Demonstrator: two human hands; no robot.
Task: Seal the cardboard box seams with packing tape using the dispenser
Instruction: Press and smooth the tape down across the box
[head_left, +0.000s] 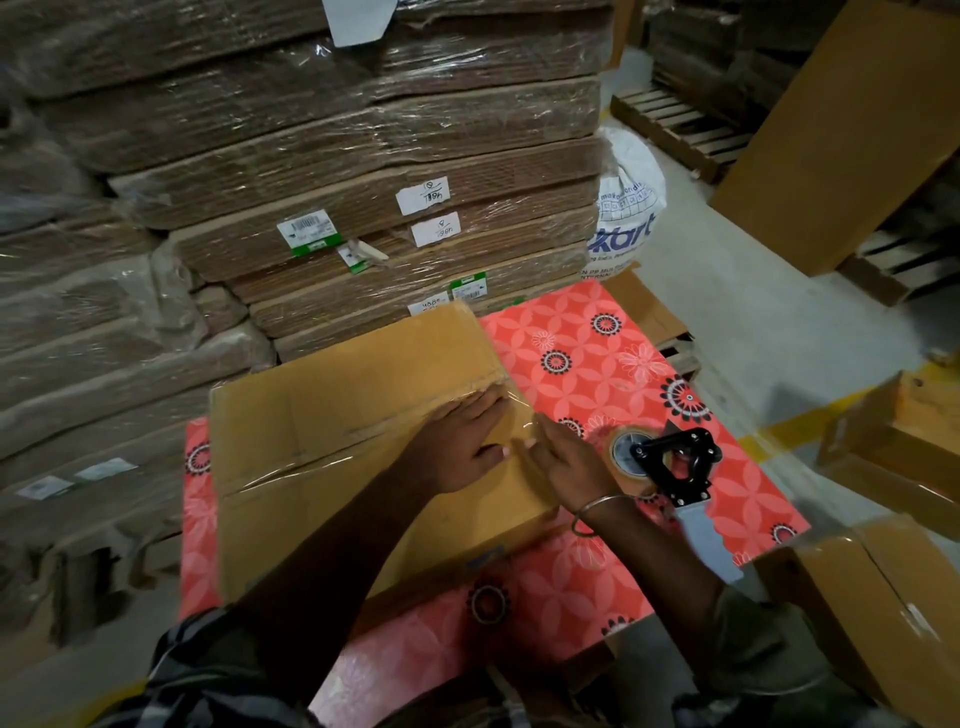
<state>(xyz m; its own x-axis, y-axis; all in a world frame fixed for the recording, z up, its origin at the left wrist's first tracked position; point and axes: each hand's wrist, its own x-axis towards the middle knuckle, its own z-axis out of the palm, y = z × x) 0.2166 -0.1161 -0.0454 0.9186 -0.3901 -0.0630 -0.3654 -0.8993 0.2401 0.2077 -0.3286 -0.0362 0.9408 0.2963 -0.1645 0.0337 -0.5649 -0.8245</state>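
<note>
A brown cardboard box (332, 415) lies on a red flowered tabletop (597, 353). Clear tape runs along its middle seam from left to the right edge. My left hand (462, 447) rests flat, fingers spread, on the taped seam near the box's right end. My right hand (563, 457) presses flat on the box's right edge just beside it, a bangle on the wrist. The black tape dispenser (670, 467) with its tape roll lies on the tabletop right of my right hand, its pale handle pointing toward me. Neither hand grips it.
Shrink-wrapped stacks of flat cardboard (337, 182) rise behind and left of the table. A white printed sack (623, 208) stands at the back right. More boxes (883, 457) sit right and at the lower right, wooden pallets (680, 124) farther back.
</note>
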